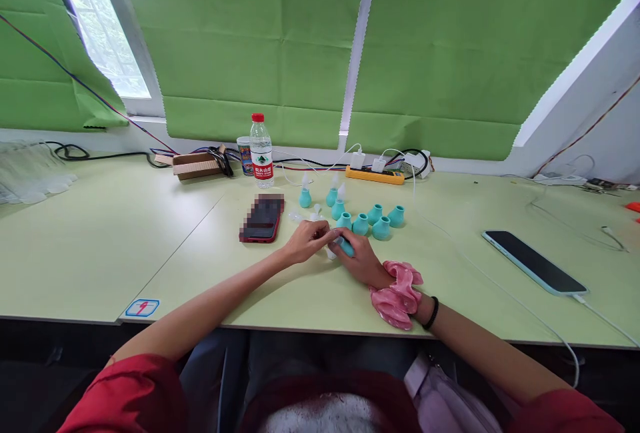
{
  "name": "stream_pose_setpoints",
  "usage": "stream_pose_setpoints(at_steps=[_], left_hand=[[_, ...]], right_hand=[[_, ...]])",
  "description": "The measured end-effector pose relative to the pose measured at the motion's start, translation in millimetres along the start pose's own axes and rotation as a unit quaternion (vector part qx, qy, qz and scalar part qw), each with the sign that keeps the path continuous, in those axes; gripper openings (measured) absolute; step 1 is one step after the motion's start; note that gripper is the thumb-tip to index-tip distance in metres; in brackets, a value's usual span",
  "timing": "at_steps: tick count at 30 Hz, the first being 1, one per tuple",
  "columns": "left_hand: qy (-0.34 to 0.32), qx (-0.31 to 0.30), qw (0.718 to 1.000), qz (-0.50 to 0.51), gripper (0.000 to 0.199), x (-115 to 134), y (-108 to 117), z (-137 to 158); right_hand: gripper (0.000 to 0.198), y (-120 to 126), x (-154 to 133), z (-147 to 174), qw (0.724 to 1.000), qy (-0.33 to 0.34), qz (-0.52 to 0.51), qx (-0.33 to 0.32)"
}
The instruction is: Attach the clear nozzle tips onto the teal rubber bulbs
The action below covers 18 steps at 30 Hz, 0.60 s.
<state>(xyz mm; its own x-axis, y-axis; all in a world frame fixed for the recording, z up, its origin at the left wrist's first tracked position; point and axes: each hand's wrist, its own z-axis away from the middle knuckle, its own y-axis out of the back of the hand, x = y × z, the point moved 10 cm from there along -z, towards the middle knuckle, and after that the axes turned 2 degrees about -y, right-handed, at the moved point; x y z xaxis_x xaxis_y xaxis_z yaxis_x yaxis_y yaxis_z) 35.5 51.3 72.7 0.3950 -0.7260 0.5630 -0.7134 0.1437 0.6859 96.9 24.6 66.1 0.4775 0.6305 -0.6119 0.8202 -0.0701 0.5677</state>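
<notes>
My right hand is closed around a teal rubber bulb, low over the table. My left hand meets it at the bulb's end, its fingers pinched together; what they grip there is hidden. A small white piece shows just under the fingertips. Right behind the hands stand several open-necked teal bulbs. Farther back, a teal bulb with a clear pointed nozzle stands upright, with two similar ones to its right. Small clear and white plastic parts lie behind my left hand.
A red-edged phone lies left of the hands, and a charging phone lies to the right. Behind are a water bottle, a printed cup, a cardboard box and a power strip. A white cable crosses the table.
</notes>
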Motion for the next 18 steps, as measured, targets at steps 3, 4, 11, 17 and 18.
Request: stream_pose_setpoints(at_steps=[3,4,11,17,18], left_hand=[[0.014,0.006,1.0,-0.012,0.042,-5,-3,-1],[0.022,0.013,1.0,-0.013,0.042,-8,-3,-1],[0.061,0.046,0.997,0.025,0.043,-20,4,-1],[0.051,-0.03,0.995,0.083,0.045,-9,-9,2],[0.052,-0.037,0.993,0.099,0.045,-8,-11,2]], right_hand=[[0.019,-1,2,0,1.0,-0.009,0.017,-0.001],[0.021,-1,3,0,1.0,-0.016,0.026,0.002],[0.01,-2,11,-1,0.995,-0.04,0.091,0.001],[0.01,-3,-1,2,0.996,0.02,0.081,0.002],[0.01,-4,-3,2,0.997,0.024,0.079,-0.001]])
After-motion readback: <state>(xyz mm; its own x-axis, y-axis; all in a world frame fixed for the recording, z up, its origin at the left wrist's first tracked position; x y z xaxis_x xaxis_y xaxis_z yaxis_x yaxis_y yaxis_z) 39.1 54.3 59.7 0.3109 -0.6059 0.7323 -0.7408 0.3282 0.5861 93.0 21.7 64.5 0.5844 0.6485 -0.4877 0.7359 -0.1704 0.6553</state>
